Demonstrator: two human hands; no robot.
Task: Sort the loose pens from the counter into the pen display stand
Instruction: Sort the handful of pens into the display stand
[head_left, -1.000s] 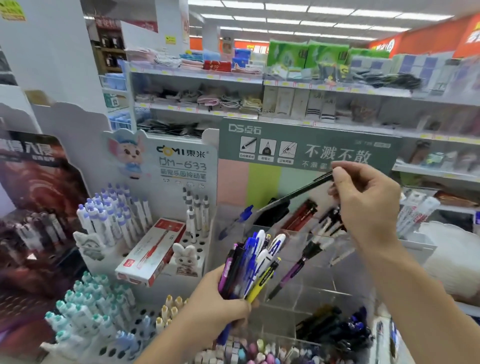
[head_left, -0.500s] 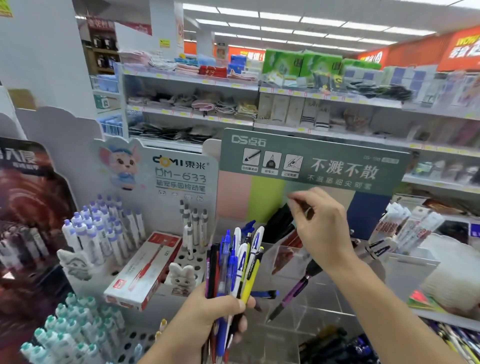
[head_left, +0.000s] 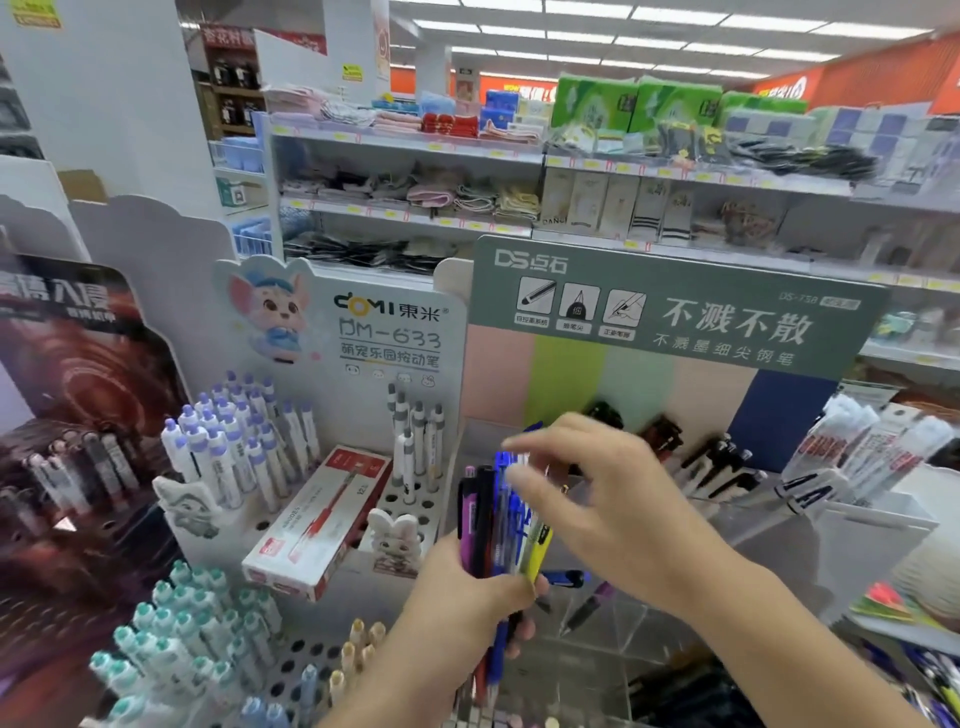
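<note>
Right hand (head_left: 613, 499) has dropped from the stand's back row to the pen bundle (head_left: 498, 525), fingers loosely spread; left hand (head_left: 467, 587) grips that bundle.

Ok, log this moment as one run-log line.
left hand: grips pen bundle upright | right hand: fingers over bundle tops, holds nothing visible | clear display stand: behind the hands, partly filled

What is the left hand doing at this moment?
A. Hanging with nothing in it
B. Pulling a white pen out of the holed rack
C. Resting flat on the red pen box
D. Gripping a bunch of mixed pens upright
D: the left hand is curled round a bunch of pens that stand upright, while the right hand reaches over their tops.
</note>
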